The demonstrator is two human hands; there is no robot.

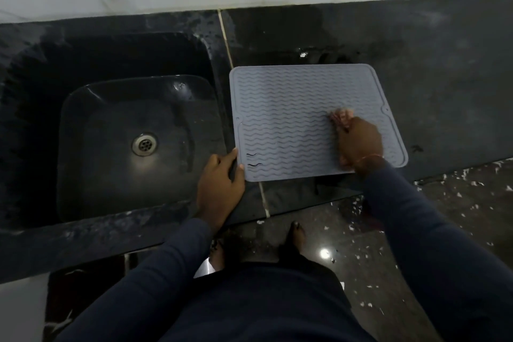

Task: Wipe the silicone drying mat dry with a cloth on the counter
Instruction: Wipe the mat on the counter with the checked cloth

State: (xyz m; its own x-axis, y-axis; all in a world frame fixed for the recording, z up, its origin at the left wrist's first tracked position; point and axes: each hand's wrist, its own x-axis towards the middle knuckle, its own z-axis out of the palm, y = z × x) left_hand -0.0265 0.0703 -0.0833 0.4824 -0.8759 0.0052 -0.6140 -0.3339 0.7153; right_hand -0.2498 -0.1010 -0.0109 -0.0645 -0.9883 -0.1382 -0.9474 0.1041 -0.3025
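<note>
Now, the black counter (416,64) fills the middle band of the frame, speckled with wet patches, and the dark sink (97,133) sits sunk into it at centre left. Just right of the sink lies the grey silicone drying mat (291,108), flat on the counter and a touch skewed, its wavy ribs facing up. The left hand (220,183) pins the mat's lower left corner, thumb on top and fingers curled at the edge. The right hand (359,144) is over the mat's right half, fingers closed round a bunched pinkish cloth (340,116) pressed onto the ribs. So the wipe looks well under way rather than finished. Two darker grooves near the lower left corner could be leftover water, though the dim light makes it hard to tell, and I'd judge that corner and the left side need a pass yet
</note>
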